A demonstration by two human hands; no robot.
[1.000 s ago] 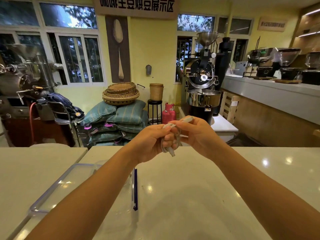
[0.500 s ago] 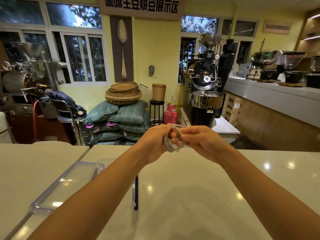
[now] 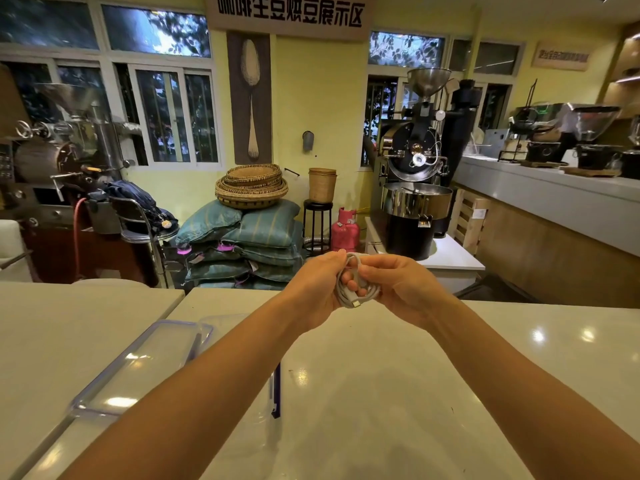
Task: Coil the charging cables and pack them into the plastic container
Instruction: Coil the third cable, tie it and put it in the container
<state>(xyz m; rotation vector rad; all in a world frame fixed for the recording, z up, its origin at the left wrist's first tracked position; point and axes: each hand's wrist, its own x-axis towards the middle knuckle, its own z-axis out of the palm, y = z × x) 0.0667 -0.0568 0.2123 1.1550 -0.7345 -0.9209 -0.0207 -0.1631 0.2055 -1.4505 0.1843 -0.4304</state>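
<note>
A white charging cable (image 3: 358,295), wound into a small coil, is held up over the far edge of the white table (image 3: 398,375). My left hand (image 3: 320,285) grips the coil from the left, and my right hand (image 3: 398,284) pinches it from the right. One plug end sticks out at the coil's bottom. The clear plastic container (image 3: 256,393) with a blue clasp lies below my left forearm, mostly hidden by it. Its clear lid (image 3: 145,365) rests on the table to the left.
A second white table (image 3: 69,327) adjoins on the left with a seam between the two. Beyond the table edge stand stacked green sacks (image 3: 249,240), a pink gas cylinder (image 3: 344,230) and a coffee roaster (image 3: 415,188). A counter (image 3: 554,199) runs along the right.
The loose cable end that stuck up a second ago has been wound in, and the coil is tighter. Both hands stay together at the same spot.
</note>
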